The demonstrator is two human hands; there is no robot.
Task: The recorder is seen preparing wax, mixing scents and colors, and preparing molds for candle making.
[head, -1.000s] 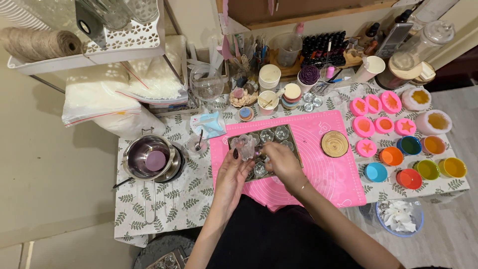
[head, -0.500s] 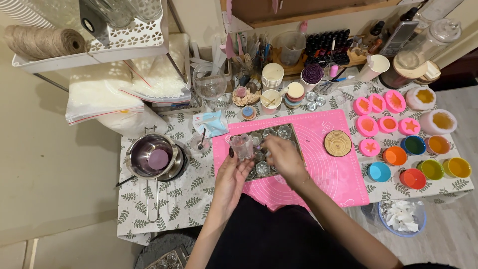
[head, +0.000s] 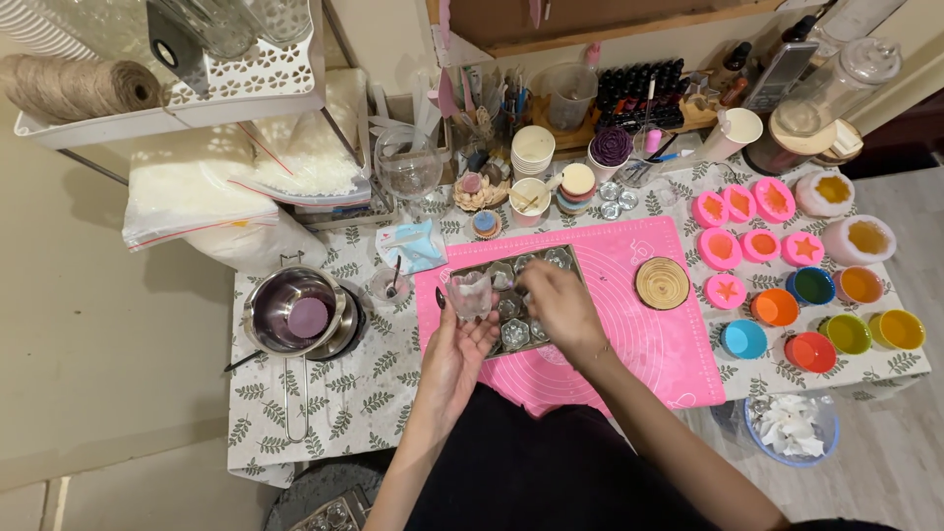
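Over the pink mat (head: 629,324) in the middle of the bench (head: 324,393), the left hand (head: 454,346) holds a small clear cup (head: 470,292) raised just above the near-left corner of a dark tray (head: 580,285). Its grip is closed around the cup's lower wall, fingers curled up from beneath. The cup looks thin, light and see-through, probably glass or hard plastic, so it is likely slick and would chip or crack if knocked; holding it low around the wall with the rim free seems the safest hold. The right hand (head: 560,307) lies over the tray, fingers bent down among the small clear moulds (head: 514,334) seated in it; whether its grip is pinching one of them or only touching cannot be told, since the fingertips are hidden.

Room is tight. The tray's raised edge sits just under both hands, and a steel pan (head: 295,315) with a long handle stands to the left, near the mat's edge. A round wooden coaster (head: 661,283) lies to the right on the mat, with pink moulds (head: 733,236) and coloured cups (head: 816,324) beyond it. Behind the tray, jars and candles (head: 536,177) crowd the back. The most open stretch is the mat's near-right part, toward the person's body.
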